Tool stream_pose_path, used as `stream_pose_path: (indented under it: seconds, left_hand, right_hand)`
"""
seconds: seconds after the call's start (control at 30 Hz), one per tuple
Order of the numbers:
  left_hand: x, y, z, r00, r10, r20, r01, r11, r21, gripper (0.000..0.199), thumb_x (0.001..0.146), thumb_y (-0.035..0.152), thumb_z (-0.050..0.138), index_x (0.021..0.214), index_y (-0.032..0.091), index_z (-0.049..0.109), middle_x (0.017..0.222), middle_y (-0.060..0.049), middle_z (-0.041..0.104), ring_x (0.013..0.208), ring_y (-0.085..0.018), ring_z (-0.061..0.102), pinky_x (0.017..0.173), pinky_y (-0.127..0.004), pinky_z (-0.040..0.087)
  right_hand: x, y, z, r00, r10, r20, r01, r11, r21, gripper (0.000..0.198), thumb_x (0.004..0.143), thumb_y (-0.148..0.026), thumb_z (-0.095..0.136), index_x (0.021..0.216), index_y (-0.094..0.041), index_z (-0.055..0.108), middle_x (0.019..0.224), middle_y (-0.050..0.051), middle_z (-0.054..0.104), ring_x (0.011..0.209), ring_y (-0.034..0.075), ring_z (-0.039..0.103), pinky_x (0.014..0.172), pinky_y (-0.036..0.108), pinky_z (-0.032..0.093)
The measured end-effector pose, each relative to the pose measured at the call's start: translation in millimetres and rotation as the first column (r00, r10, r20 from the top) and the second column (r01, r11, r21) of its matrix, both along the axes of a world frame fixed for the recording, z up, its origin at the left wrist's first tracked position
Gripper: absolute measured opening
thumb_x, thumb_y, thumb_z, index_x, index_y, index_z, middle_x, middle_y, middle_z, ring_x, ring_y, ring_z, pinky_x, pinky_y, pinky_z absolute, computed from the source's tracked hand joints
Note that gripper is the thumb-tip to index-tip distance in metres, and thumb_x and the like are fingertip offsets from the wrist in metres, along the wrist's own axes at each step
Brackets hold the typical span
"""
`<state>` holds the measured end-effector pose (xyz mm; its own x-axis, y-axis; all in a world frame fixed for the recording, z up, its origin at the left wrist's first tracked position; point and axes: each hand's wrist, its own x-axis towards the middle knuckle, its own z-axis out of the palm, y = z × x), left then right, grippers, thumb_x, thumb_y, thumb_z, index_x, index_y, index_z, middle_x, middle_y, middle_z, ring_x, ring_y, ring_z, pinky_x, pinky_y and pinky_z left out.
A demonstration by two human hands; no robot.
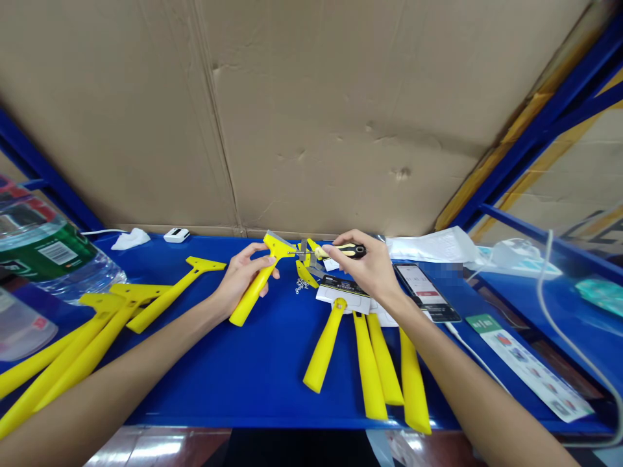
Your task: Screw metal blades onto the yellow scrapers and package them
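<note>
My left hand is closed round a yellow scraper, its wide head tilted up with a clear strip along the top. In my right hand is a screwdriver with a black and pale yellow handle. Its thin shaft points left, and the tip meets or nearly meets the scraper's head. Just behind and below the shaft lie small yellow head pieces and metal blades. Beside them is a little heap of screws or similar small bits. Several yellow handles lie nearer me, with printed cards at their tops.
More yellow scrapers lie at the left, by a large water bottle. A phone with a white cable rests on the right, near a printed strip. Cardboard stands behind the blue table.
</note>
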<state>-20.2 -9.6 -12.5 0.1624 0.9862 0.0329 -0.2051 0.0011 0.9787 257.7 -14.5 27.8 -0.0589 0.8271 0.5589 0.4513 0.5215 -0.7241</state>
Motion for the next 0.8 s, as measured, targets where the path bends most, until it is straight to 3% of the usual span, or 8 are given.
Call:
stream_pose_path:
  seconds: [0.17,0.27,0.43,0.5,0.6,0.67,0.73,0.8]
  left_hand:
    - [-2.0,4.4,-1.4,0.999,0.038,0.025,-0.036,0.998,-0.058,0.045,0.083,0.032,0.086,0.120,0.025,0.060,0.075,-0.002,0.073,0.043,-0.014,0.059,0.038,-0.022,0.043]
    - [-2.0,5.4,-2.1,0.998,0.051,0.027,-0.049,0.996,-0.069,0.047,0.082,0.032,0.087,0.119,0.025,0.059,0.076,-0.002,0.073,0.046,-0.015,0.062,0.038,-0.021,0.042]
    - [1.5,2.1,-2.9,0.999,-0.015,0.037,0.018,0.996,-0.091,0.048,0.081,0.033,0.088,0.117,0.026,0.057,0.072,0.001,0.069,0.039,-0.012,0.056,0.035,-0.020,0.039]
    - [2.7,2.2,-3.6,0.999,-0.016,0.047,0.021,0.993,-0.116,0.047,0.081,0.031,0.088,0.116,0.025,0.057,0.073,0.001,0.068,0.041,-0.012,0.057,0.035,-0.019,0.039]
    - [4.5,4.2,-4.4,0.996,0.010,0.090,0.003,0.989,-0.145,0.047,0.078,0.024,0.088,0.115,0.024,0.059,0.084,-0.002,0.070,0.053,-0.014,0.065,0.035,-0.017,0.039]
    - [5.8,4.9,-4.3,0.992,0.011,0.125,0.009,0.987,-0.160,0.046,0.078,0.021,0.086,0.114,0.023,0.059,0.094,-0.006,0.072,0.062,-0.015,0.067,0.035,-0.015,0.037]
    - [7.0,4.5,-3.7,0.990,-0.002,0.144,0.027,0.984,-0.174,0.044,0.079,0.019,0.085,0.115,0.022,0.060,0.102,-0.008,0.072,0.067,-0.014,0.067,0.035,-0.013,0.036]
    - [7.6,3.7,-3.3,0.989,-0.024,0.149,0.050,0.983,-0.178,0.042,0.081,0.018,0.084,0.115,0.021,0.061,0.105,-0.009,0.072,0.067,-0.013,0.065,0.036,-0.013,0.038]
  right_hand:
    - [5.6,3.6,-2.7,0.971,0.185,0.151,-0.191,0.981,0.029,0.042,0.091,-0.037,0.081,0.125,-0.025,0.059,0.122,0.009,0.074,0.113,0.027,0.073,0.097,0.044,0.058]
    - [4.1,2.6,-4.6,0.979,0.142,0.146,-0.156,0.984,0.089,0.038,0.090,-0.037,0.083,0.119,-0.026,0.061,0.112,0.006,0.077,0.106,0.026,0.075,0.093,0.043,0.058]
    - [-2.1,-4.0,-4.0,0.997,-0.055,0.057,0.049,0.994,0.101,0.035,0.093,-0.056,0.078,0.100,-0.025,0.062,0.085,0.003,0.074,0.072,0.021,0.071,0.063,0.035,0.055]
    - [-3.2,-4.7,-4.3,0.999,-0.006,0.044,0.002,0.996,0.092,0.035,0.095,-0.054,0.076,0.109,-0.025,0.061,0.105,0.008,0.077,0.092,0.024,0.076,0.073,0.037,0.060]
    - [-3.1,-2.4,-7.3,0.982,0.187,-0.017,-0.184,0.976,0.113,0.038,0.099,-0.043,0.074,0.127,-0.026,0.054,0.132,0.012,0.073,0.123,0.027,0.072,0.095,0.042,0.061]
    - [-2.9,-0.7,-9.8,0.974,0.217,-0.072,-0.206,0.970,0.126,0.036,0.099,-0.041,0.075,0.125,-0.027,0.054,0.122,0.009,0.078,0.116,0.026,0.075,0.093,0.042,0.062]
    - [-3.1,-0.8,-11.0,0.989,0.136,-0.060,-0.127,0.981,0.144,0.032,0.097,-0.045,0.078,0.114,-0.027,0.058,0.107,0.006,0.079,0.101,0.025,0.077,0.084,0.040,0.063]
    - [-3.9,-3.1,-10.3,0.997,0.072,-0.006,-0.070,0.985,0.156,0.030,0.096,-0.047,0.079,0.108,-0.027,0.061,0.106,0.007,0.078,0.097,0.025,0.076,0.084,0.041,0.062]
